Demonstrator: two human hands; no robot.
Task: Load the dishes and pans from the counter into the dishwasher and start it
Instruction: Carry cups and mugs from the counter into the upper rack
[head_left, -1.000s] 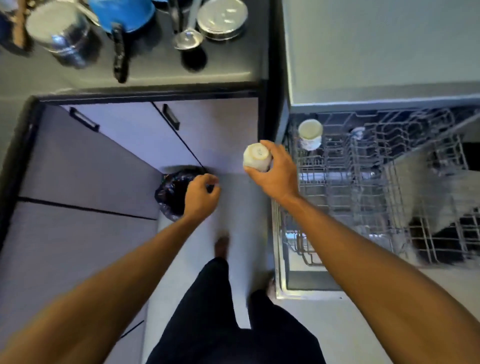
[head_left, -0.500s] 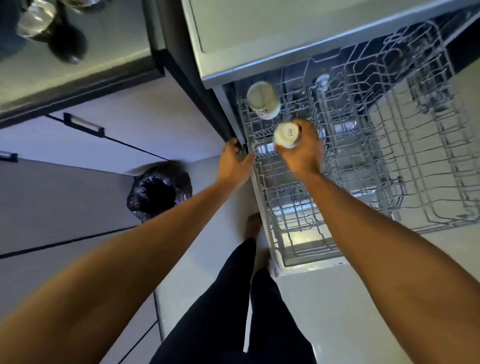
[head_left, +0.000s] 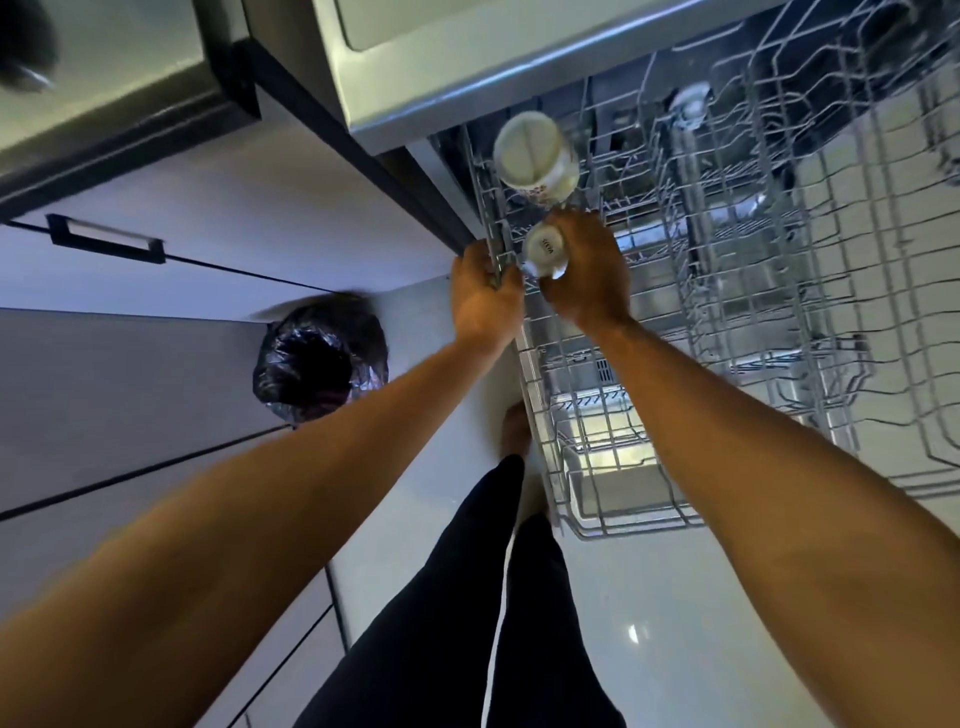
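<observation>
While left hand (head_left: 485, 301) fingers curl round wire rack (head_left: 527, 374) rim, right hand (head_left: 587, 280) grips small round white cup (head_left: 545, 249), base up.

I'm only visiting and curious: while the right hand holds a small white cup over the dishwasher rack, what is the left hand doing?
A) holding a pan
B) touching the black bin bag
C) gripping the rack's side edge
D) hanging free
C: the left hand has its fingers curled round the wire side edge of the rack, right beside the right hand holding the cup.
</observation>
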